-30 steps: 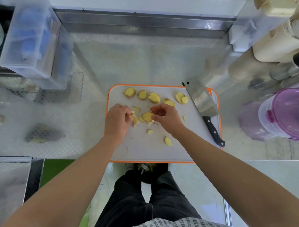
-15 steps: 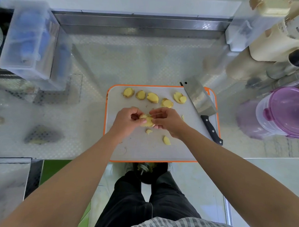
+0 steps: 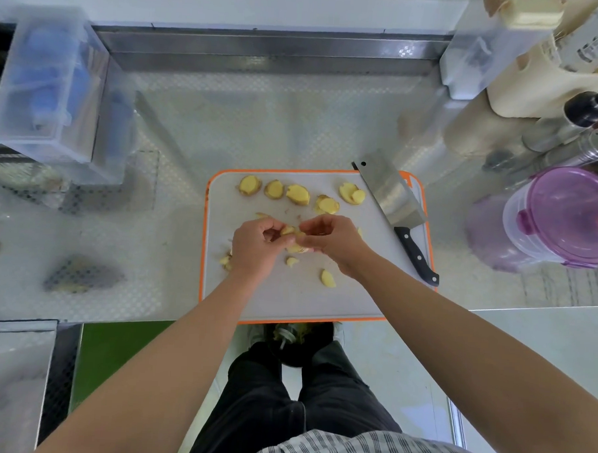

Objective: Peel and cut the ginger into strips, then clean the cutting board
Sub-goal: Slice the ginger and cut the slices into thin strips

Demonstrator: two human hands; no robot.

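A white cutting board (image 3: 287, 301) with an orange rim lies on the steel counter. Several yellow ginger slices (image 3: 297, 194) sit in a row along its far edge. Small loose pieces (image 3: 328, 279) lie nearer me. My left hand (image 3: 255, 250) and my right hand (image 3: 334, 240) meet over the board's middle, and both pinch a small stack of ginger slices (image 3: 292, 239) between their fingertips. A cleaver (image 3: 393, 201) with a black handle rests on the board's right side, untouched.
A clear plastic box (image 3: 46, 88) stands at the back left. A purple-lidded container (image 3: 565, 220), bottles and a shaker crowd the right. A dark scrap (image 3: 83, 275) lies on the counter at left. A bin (image 3: 296, 342) sits below the counter edge.
My hands have come together at the board's middle, gathering ginger slices into a stack held between both sets of fingertips. A few pieces now lie left of my left hand.
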